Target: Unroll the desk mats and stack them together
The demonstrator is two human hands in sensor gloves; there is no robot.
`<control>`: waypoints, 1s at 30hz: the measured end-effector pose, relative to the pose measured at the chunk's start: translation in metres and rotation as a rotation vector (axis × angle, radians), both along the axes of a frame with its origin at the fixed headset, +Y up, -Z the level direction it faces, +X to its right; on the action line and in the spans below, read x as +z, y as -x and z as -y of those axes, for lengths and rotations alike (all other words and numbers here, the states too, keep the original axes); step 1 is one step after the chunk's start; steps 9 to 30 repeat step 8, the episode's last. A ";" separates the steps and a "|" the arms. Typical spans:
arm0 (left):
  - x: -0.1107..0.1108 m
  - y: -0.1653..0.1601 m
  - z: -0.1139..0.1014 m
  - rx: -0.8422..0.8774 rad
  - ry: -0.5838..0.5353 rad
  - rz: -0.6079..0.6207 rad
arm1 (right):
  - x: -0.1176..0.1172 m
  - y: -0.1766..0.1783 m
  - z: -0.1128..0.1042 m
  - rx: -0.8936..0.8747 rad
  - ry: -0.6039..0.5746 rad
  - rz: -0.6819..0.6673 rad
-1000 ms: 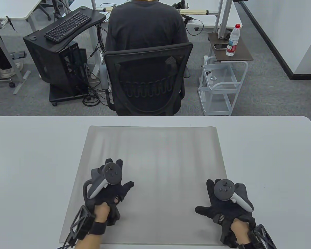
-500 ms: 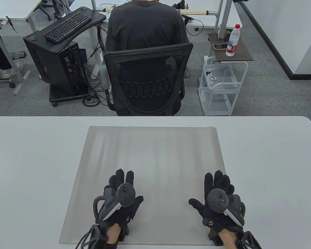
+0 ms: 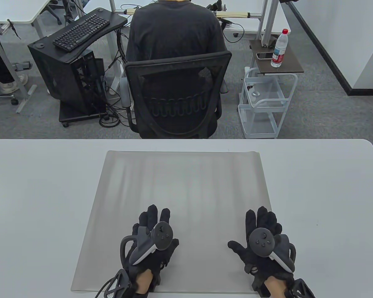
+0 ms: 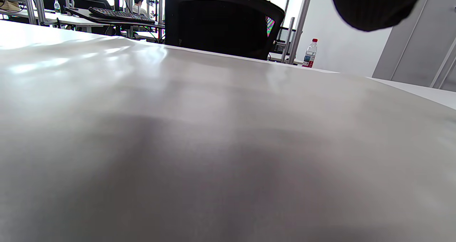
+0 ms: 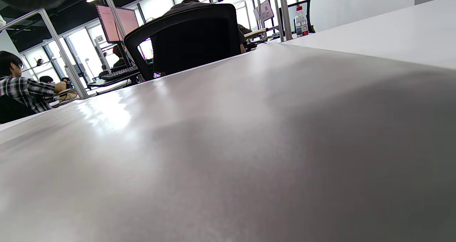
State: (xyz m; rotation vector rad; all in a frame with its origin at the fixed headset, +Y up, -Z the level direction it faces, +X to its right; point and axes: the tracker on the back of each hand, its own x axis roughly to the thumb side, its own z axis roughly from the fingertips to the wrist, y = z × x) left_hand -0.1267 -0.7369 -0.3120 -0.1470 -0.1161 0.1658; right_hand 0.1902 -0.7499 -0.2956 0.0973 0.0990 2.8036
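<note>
- Both wrist views showed little but grey mat surface; only a dark glove tip entered at the left wrist view's top edge, and the forearms were cut off in the table view.
- One desk mat (image 3: pixel 180 198) was countable; whether another lay beneath could not be told.
- Left hand (image 3: pixel 154 240) and right hand (image 3: pixel 262 240) lay flat, fingers spread, gripping nothing.
- The mat lay unrolled on the table (image 3: pixel 34 201) beneath both palms, stretching away beyond the fingertips.

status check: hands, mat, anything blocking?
Left hand and right hand open, over the mat's near end. Grey desk mat unrolled, lightly rippled. Nothing else on white table.
</note>
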 end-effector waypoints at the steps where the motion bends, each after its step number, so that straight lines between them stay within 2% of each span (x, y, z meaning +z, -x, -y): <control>1: 0.000 -0.001 0.001 -0.001 0.003 0.001 | 0.000 0.001 0.001 0.005 0.009 -0.004; 8: -0.002 -0.009 0.008 -0.017 0.042 0.017 | 0.003 0.005 0.002 0.006 0.033 -0.036; 30: -0.002 -0.009 0.008 -0.017 0.042 0.017 | 0.003 0.005 0.002 0.006 0.033 -0.036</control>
